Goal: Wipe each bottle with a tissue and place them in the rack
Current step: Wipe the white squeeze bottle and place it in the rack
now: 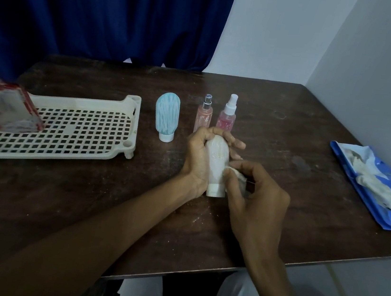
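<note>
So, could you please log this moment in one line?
left hand grips white bottle | right hand holds tissue against it | rack holds red bottle | blue bottle, peach spray, pink spray on table

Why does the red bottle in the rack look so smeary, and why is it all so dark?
Head view: the red bottle sits at the left edge, where the wide lens probably stretches and smears it; the room light is dim; the white bottle in the middle looks sharper.
</note>
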`<state>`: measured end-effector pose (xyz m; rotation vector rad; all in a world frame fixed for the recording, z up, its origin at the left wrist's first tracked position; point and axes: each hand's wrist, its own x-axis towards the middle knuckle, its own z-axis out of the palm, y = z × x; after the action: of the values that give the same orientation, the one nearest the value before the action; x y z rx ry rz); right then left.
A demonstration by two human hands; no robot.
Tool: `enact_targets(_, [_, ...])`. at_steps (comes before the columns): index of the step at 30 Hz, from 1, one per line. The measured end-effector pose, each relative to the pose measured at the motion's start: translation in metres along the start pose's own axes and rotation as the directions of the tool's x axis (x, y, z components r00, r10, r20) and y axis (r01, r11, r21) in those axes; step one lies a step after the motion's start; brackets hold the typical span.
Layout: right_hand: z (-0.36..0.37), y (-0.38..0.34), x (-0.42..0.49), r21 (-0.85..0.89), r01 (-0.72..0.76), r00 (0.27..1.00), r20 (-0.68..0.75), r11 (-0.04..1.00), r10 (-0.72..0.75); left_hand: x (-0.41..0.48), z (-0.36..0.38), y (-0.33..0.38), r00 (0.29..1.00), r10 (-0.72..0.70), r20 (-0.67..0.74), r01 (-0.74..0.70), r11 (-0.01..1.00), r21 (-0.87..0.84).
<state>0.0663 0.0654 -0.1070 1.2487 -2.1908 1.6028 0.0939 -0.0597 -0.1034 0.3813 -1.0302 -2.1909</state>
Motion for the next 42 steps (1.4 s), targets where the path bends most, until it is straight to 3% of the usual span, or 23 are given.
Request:
enact_targets(3, [-0.002, -0.001, -0.007, -0.024, 0.039, 0.999, 0.000, 0.999, -0.039, 0.002, 0.001, 0.000, 1.000, 0.018, -0.001, -0.018, 0.999, 0.037])
enact_targets(9, [-0.002, -0.001, 0.003, -0.020, -0.020, 1.000, -0.008, 1.000, 0.020, -0.001, 0.004, 0.003, 0.999, 0.036, -0.013, -0.035, 0.998, 0.050])
enact_targets(16, [-0.003, -0.004, -0.005, -0.071, 0.121, 0.992, 0.039, 0.990, -0.119, -0.001, 0.007, 0.004, 1.000, -0.008, -0.022, 0.009, 1.000, 0.028])
enact_targets(21, [-0.008, -0.005, 0.003, 0.011, 0.017, 0.998, 0.054, 1.000, -0.018, -0.001, 0.008, 0.003, 0.999, -0.028, -0.043, 0.028, 1.000, -0.009])
enact_targets(27, [-0.003, -0.011, -0.007, -0.034, 0.098, 0.993, 0.073, 0.995, -0.095, -0.003, 0.009, 0.004, 0.997, -0.040, -0.062, 0.038, 0.999, -0.025])
enact_targets(33, [-0.005, -0.008, 0.004, -0.072, 0.067, 0.997, 0.028, 0.995, -0.065, -0.003, 0.009, 0.003, 0.998, -0.019, -0.064, 0.018, 1.000, -0.007])
enact_targets(42, [-0.004, -0.005, -0.004, -0.132, 0.215, 0.977, 0.015, 0.968, -0.215, -0.003, 0.010, 0.005, 0.994, -0.067, -0.081, 0.069, 0.998, 0.015])
